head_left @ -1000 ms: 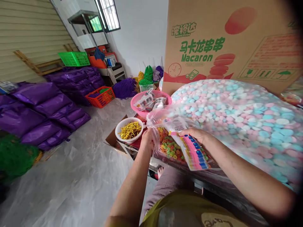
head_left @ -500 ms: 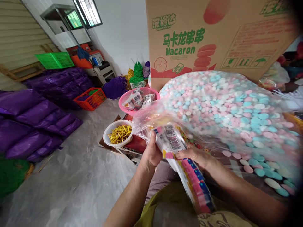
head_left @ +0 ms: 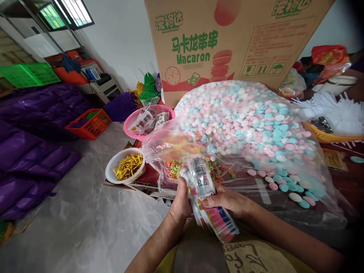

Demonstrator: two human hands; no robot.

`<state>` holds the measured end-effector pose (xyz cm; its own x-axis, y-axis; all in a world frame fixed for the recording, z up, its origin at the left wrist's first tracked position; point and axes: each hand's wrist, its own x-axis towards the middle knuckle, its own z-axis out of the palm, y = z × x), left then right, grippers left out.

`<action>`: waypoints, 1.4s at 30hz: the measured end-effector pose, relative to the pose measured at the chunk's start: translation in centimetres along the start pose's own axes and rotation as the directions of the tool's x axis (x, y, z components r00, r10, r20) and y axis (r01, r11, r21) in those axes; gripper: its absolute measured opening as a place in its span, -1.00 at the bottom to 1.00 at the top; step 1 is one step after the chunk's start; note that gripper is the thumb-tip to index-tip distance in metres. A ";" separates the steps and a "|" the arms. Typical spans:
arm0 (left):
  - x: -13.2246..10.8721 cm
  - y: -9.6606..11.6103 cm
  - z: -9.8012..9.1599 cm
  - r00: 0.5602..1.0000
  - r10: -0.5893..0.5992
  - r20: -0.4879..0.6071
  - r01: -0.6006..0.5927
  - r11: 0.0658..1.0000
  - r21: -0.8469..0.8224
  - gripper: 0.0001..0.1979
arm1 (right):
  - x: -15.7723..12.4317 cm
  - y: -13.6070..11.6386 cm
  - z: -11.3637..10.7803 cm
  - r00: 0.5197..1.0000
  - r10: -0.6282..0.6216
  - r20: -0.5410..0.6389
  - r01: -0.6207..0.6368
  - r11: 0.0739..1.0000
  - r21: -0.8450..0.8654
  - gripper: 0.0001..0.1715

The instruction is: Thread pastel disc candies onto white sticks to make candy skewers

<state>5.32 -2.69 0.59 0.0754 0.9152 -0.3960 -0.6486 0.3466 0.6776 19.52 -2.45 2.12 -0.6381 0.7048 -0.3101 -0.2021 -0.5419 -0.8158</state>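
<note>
My left hand (head_left: 179, 201) and my right hand (head_left: 224, 199) both grip a long clear packet (head_left: 209, 197) with a barcode label at its top and pink and blue candy rows lower down. I hold it over my lap, its top tilted away from me. Just beyond it lies a clear bag of small coloured ring candies (head_left: 176, 167). A huge clear bag of pink, blue and white round candies (head_left: 244, 121) fills the table behind.
A white bowl of gold twist ties (head_left: 125, 170) stands at the table's left corner, a pink basket of packets (head_left: 148, 119) behind it. A large Macaron carton (head_left: 222, 41) rises at the back. Purple sacks (head_left: 34, 151) and an orange crate (head_left: 89, 125) sit on the floor to the left.
Both hands drew the packet back from the ring-candy bag toward my lap and brought it more upright. The view has swung to the right.
</note>
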 end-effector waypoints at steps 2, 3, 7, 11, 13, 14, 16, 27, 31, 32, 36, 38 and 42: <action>-0.5 -0.4 -0.8 0.991 -0.050 0.127 0.045 0.998 0.042 -0.23 | -0.2 -0.3 0.0 0.998 -0.056 0.000 0.056 0.998 -0.016 -0.54; -0.8 -0.5 -1.1 0.977 -0.062 0.203 0.053 0.997 0.052 -0.21 | -0.3 -0.4 0.0 0.997 -0.079 0.012 0.079 0.997 -0.024 -0.54; -1.5 0.4 -0.5 0.923 -0.108 0.368 0.065 0.990 0.128 -0.33 | -0.8 -1.2 -0.1 0.985 -0.097 0.146 0.112 0.988 -0.104 -0.56; -1.9 1.3 1.4 0.938 -0.074 0.340 0.012 0.983 0.182 -0.48 | -1.0 -1.1 -0.4 0.990 -0.017 0.141 0.040 0.986 -0.161 -0.55; -2.0 1.1 1.9 0.929 -0.053 0.366 -0.018 0.982 0.188 -0.47 | -1.0 -0.6 -0.5 0.995 0.011 0.100 0.005 0.988 -0.153 -0.56; -2.0 0.8 1.9 0.929 -0.043 0.368 -0.027 0.983 0.184 -0.47 | -1.0 -0.3 -0.5 0.996 0.006 0.088 0.007 0.990 -0.142 -0.57; -2.1 0.2 1.8 0.950 -0.030 0.310 -0.023 0.986 0.167 -0.50 | -0.9 0.0 -0.4 0.996 -0.032 0.081 0.042 0.992 -0.121 -0.59; 1.0 3.8 5.0 0.973 0.217 0.079 -0.212 0.975 -0.068 -0.79 | 1.0 -5.8 0.5 0.980 -0.191 0.062 0.200 0.895 -0.400 -0.33; 2.5 6.9 6.5 0.943 0.280 0.179 -0.275 0.960 -0.054 -0.77 | 4.1 -8.2 1.1 0.971 -0.235 0.051 0.237 0.891 -0.387 -0.39; 3.0 7.8 6.8 0.933 0.302 0.195 -0.300 0.953 -0.039 -0.76 | 4.9 -8.8 1.4 0.965 -0.258 0.042 0.255 0.890 -0.378 -0.40; 5.3 10.9 7.6 0.910 0.360 0.204 -0.375 0.927 0.036 -0.70 | 7.4 -11.2 2.6 0.923 -0.381 -0.052 0.339 0.870 -0.357 -0.40; 6.4 12.3 7.9 0.917 0.338 0.212 -0.362 0.928 0.084 -0.63 | 8.4 -12.1 3.0 0.914 -0.389 -0.118 0.335 0.886 -0.320 -0.42; 8.0 15.2 8.8 0.874 0.278 0.398 -0.396 0.882 0.255 -0.56 | 10.1 -14.1 3.4 0.900 -0.381 -0.212 0.340 0.917 -0.208 -0.53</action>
<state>2.74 11.74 13.16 0.1870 0.9784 0.0885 -0.4090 -0.0043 0.9125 13.40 10.71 12.13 -0.3395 0.9379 -0.0717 -0.2478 -0.1628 -0.9550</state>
